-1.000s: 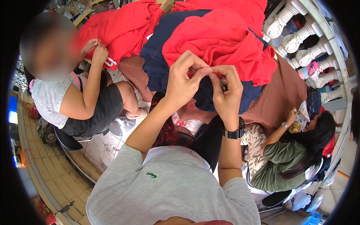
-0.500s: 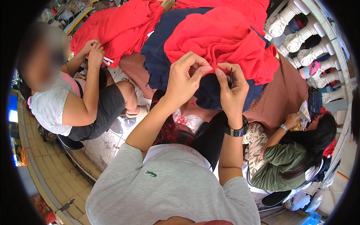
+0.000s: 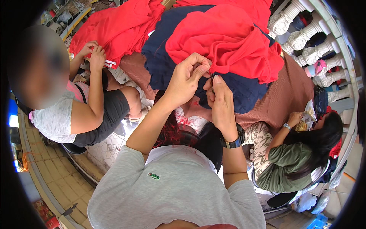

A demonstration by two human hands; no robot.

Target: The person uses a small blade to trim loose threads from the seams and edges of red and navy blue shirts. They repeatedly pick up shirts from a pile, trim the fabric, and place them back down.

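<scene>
My left hand (image 3: 187, 78) pinches the lower hem of a red garment (image 3: 225, 42) between thumb and fingers. Close beside it, my right hand (image 3: 220, 100) grips a small dark tool (image 3: 212, 79) whose tip meets the same hem; a black watch sits on that wrist. The red garment lies on top of a navy quilted cloth (image 3: 240, 89), which rests on a brown quilted cover (image 3: 284, 103).
A person in a grey top and black shorts (image 3: 82, 114) sits at the left, both hands on another red garment (image 3: 114, 30). At the right sits a person in green (image 3: 289, 164). White balusters (image 3: 305, 45) line the upper right. Patterned tile floor (image 3: 103, 149) lies below.
My hands have stayed together at the red hem, drifting slightly right and down in the picture. The person on the left keeps working on the other red garment.
</scene>
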